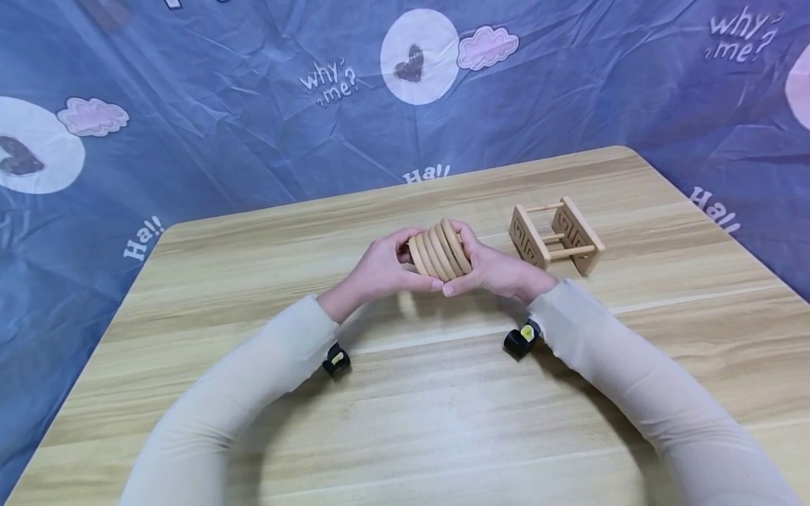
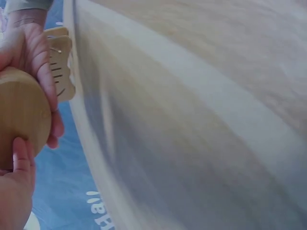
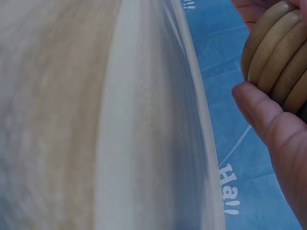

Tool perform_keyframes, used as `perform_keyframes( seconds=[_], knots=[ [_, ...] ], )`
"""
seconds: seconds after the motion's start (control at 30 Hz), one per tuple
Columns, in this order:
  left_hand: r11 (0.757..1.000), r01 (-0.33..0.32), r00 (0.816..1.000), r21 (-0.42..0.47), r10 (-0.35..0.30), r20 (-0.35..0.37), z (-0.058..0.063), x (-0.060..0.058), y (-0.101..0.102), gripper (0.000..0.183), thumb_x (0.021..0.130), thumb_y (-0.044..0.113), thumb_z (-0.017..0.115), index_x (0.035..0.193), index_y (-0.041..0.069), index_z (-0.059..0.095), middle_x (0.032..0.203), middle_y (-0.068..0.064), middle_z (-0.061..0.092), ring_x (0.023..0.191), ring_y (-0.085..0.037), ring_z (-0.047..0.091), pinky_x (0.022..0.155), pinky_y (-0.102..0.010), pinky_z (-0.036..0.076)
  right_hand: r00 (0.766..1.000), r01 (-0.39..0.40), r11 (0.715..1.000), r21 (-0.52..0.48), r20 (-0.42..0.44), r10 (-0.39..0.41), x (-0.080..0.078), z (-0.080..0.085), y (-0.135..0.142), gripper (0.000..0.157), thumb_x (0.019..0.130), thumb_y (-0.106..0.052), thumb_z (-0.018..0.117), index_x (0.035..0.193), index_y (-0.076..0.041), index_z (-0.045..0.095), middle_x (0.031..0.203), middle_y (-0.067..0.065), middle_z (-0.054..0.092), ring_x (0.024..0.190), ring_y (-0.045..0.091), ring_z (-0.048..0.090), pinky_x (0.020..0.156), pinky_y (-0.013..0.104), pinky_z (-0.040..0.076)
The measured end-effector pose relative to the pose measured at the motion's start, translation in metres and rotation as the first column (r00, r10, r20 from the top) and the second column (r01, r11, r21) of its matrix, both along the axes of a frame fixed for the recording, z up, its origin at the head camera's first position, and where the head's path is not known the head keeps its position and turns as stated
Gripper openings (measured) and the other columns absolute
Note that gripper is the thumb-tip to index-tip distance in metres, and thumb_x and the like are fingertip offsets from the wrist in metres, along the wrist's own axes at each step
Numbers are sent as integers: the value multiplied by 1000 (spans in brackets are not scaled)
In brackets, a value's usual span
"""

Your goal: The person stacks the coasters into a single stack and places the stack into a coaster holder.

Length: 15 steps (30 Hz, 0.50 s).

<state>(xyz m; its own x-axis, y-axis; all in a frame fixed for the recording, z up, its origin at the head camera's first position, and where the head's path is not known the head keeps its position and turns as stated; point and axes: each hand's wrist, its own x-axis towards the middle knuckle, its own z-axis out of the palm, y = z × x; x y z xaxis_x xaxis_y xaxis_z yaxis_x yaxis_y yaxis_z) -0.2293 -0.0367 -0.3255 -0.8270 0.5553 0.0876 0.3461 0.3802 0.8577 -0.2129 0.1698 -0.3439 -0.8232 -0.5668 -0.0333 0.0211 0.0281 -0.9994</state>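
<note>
Both hands together hold a stack of several round wooden coasters (image 1: 436,251), tipped on its side above the table. My left hand (image 1: 391,266) grips the stack from the left, its thumb along the near lower edge. From the right, my right hand (image 1: 496,270) wraps the other end, and the two thumb tips almost meet below. In the left wrist view the flat face of an end coaster (image 2: 24,115) shows between the hands. The right wrist view shows the layered coaster rims (image 3: 278,52) above the thumb of my right hand (image 3: 280,127).
A wooden coaster rack (image 1: 547,242) with patterned side panels and dowel rods stands right of the hands. Under the forearms spreads the wood-grain table (image 1: 405,414). A blue printed cloth (image 1: 266,98) hangs behind it. Black wrist cameras (image 1: 522,340) sit below the cuffs.
</note>
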Motion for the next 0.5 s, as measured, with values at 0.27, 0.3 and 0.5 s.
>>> perform_keyframes(
  seconds=[0.27, 0.3, 0.5],
  knots=[
    [996, -15, 1000, -90, 15, 0, 12, 1, 8, 75, 56, 29, 88, 122, 13, 56, 98, 1, 65, 86, -13, 62, 76, -24, 53, 999, -4, 1000, -20, 35, 4, 3, 2, 5, 104, 66, 14, 70, 138, -21, 3, 134, 17, 31, 101, 23, 55, 90, 31, 49],
    [996, -11, 1000, -92, 11, 3, 14, 1, 9, 74, 56, 28, 88, 122, 13, 57, 97, 0, 65, 84, -13, 63, 75, -24, 53, 999, 0, 1000, -15, 37, 0, 4, 3, 6, 107, 66, 13, 70, 139, -21, 0, 133, 18, 32, 100, 24, 56, 90, 31, 50],
    [992, -1, 1000, -125, -1, -17, 26, 0, 17, 70, 56, 30, 87, 118, 14, 58, 90, -1, 65, 78, -14, 62, 69, -26, 53, 996, 40, 999, -31, 77, -38, 8, 13, 10, 125, 65, 18, 67, 144, -29, -17, 129, 19, 34, 96, 23, 57, 87, 31, 52]
  ],
)
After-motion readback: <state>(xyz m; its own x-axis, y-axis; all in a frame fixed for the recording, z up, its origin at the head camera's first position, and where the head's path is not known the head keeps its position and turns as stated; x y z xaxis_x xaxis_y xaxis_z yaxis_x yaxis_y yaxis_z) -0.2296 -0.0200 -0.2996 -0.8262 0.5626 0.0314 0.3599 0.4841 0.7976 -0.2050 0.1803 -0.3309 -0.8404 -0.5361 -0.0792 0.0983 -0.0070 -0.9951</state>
